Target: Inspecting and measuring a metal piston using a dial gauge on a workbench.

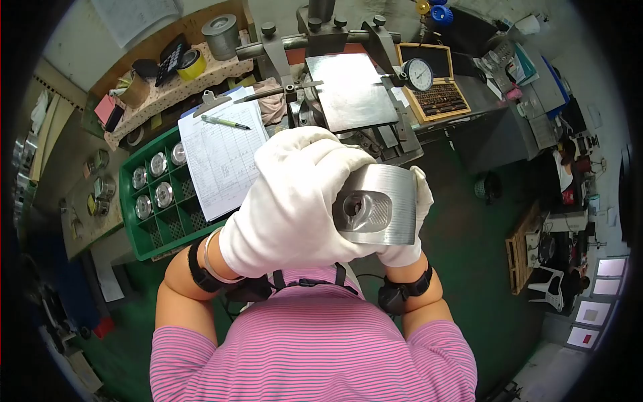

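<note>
A silvery metal piston [392,201], with fine grooves round its wall and a pin hole in a recess on its side, is held up in front of my chest. My left hand [288,194], in a white glove, wraps round its left side with the fingers over the top. Gloved as well, my right hand [422,201] grips the piston from the right and below; most of its fingers are hidden behind the metal. Beyond my hands stands a measuring stand with a flat bright metal plate [355,94] and a dial gauge [418,74].
A green divided tray [137,236] at the left holds several round metal parts. Over its edge lies a clipboard with a written sheet [218,161] and a pen [226,122]. At the back right is an open wooden case [439,100]; a yellow tape roll [192,65] sits on the back-left shelf.
</note>
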The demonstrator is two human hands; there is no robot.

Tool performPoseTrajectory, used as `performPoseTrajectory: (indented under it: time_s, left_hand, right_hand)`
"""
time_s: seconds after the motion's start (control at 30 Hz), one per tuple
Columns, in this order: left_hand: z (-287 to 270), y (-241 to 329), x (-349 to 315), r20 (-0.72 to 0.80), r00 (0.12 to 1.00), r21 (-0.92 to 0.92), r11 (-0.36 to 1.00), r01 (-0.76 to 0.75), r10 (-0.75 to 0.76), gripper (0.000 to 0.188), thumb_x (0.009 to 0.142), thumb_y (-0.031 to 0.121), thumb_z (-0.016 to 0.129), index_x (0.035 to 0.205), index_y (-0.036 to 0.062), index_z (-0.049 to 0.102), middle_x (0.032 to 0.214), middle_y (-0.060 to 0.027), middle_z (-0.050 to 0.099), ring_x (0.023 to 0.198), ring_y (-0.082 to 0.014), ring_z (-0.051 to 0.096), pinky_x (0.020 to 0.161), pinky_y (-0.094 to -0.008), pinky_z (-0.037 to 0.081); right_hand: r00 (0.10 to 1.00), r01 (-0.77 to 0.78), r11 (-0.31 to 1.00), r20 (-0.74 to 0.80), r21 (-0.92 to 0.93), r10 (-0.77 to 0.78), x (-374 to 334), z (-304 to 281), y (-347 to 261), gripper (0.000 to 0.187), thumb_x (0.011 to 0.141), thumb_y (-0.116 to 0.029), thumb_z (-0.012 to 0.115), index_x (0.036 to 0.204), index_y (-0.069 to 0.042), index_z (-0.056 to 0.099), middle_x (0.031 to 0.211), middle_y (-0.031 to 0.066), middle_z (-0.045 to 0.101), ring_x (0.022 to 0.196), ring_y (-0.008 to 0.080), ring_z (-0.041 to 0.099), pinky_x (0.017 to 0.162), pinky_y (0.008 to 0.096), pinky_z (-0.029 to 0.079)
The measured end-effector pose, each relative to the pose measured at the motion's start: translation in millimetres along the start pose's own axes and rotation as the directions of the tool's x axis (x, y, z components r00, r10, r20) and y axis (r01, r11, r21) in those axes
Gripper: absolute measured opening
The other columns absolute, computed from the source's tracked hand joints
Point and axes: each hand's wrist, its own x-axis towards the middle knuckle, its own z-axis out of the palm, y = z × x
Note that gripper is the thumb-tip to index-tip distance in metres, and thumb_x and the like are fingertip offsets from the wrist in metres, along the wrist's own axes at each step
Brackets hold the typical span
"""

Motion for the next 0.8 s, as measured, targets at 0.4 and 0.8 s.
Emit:
performPoseTrajectory:
  time_s: [0.4, 0.8]
  left_hand:
    - [4.7, -8.5, -6.1, 0.16, 0.983, -0.004, 0.996, 0.095, -0.093, 0.06, 0.048, 0.027, 0.084, 0.099, 0.0034, 0.063, 0.091, -0.0103, 0.067, 0.085, -0.0301, 0.064, 0.082, -0.0386, 0.049]
    - [-14.6, -81.0, -55.9, 0.12, 0.918, -0.2, 0.896, 0.396, -0.379, 0.016, 0.083, 0.015, 0.069, 0.087, 0.0008, 0.065, 0.079, -0.0167, 0.066, 0.072, -0.0315, 0.066, 0.064, -0.0373, 0.052]
  right_hand:
    - [0.996, 0.023, 0.842, -0.056, -0.539, -0.063, -2.6, 5.6, -10.1, 0.097, 0.077, -0.067, 0.059, 0.137, 0.007, 0.039, 0.129, 0.0187, 0.054, 0.119, 0.0257, 0.056, 0.102, 0.0376, 0.044]
    - [0.649, 0.162, -0.173, 0.237, -0.971, -0.723, 52.2, 41.7, -43.1, 0.054, 0.072, -0.003, 0.073, 0.125, 0.002, 0.061, 0.111, 0.0132, 0.064, 0.103, 0.0168, 0.06, 0.091, 0.0295, 0.046]
